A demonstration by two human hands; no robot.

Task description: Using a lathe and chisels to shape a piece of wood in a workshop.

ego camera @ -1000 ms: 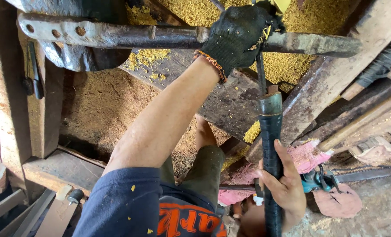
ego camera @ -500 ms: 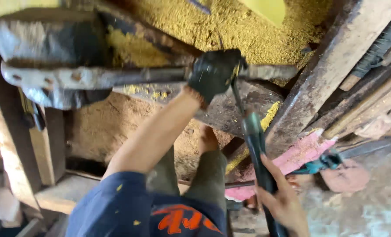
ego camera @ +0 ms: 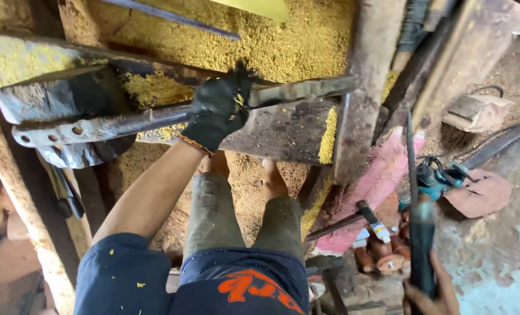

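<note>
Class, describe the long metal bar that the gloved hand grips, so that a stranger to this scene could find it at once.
Start at the sawdust-covered wooden bench across the top. Just below it the left hand, in a black glove, grips a long rusty metal bar lying almost level. Unlike the timbers around it, its flat left end has a row of small holes.

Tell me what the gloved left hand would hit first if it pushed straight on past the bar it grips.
The left hand grips the rusty metal bar and points up the picture. Straight on, it would probably meet the heap of yellow sawdust first, though depth is hard to judge.
</note>
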